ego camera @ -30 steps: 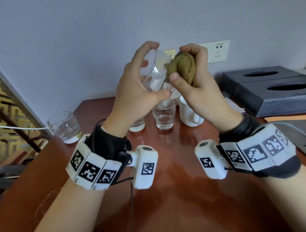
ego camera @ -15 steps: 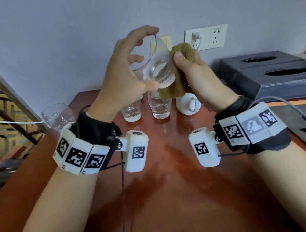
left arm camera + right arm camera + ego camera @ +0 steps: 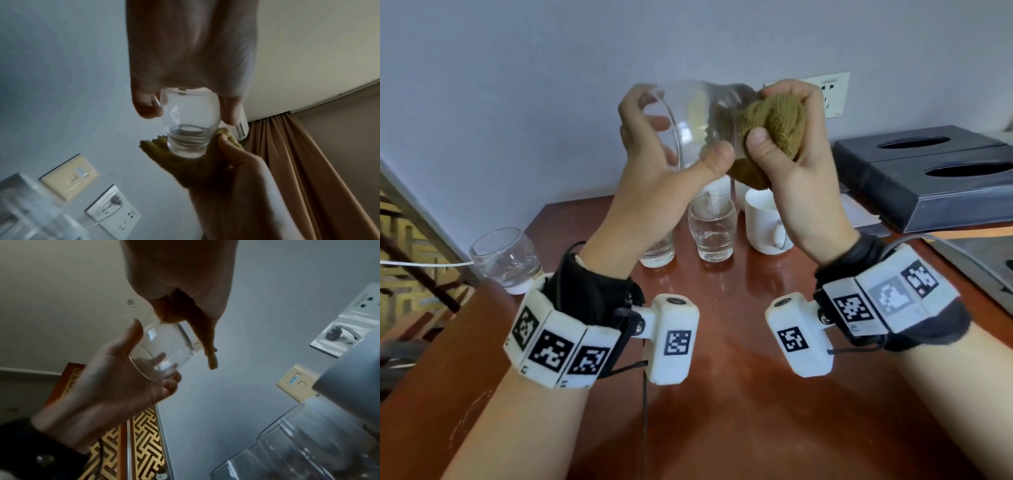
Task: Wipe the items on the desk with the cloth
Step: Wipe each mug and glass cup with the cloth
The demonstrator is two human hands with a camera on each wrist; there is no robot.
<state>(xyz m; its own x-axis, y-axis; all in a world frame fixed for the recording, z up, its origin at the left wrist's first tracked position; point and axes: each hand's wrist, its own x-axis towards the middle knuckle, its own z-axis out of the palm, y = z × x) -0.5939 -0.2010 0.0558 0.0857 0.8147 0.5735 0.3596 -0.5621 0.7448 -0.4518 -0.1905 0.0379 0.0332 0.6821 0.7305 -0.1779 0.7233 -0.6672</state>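
I hold a clear drinking glass on its side in the air above the desk, mouth to the left. My left hand grips it near the rim, thumb below and fingers over the top. In the left wrist view the glass points away, its thick base against the cloth. My right hand clutches the bunched olive-brown cloth and presses it on the glass's base. In the right wrist view a strip of cloth hangs beside the glass.
On the reddish-brown desk stand two clear glasses and a white mug below my hands, with another glass at the left edge. Dark tissue boxes sit at the right. Wall sockets are behind.
The glass has turned from tilted to lying sideways. The cloth, draped along the glass's side half a second ago, is now bunched against its base.
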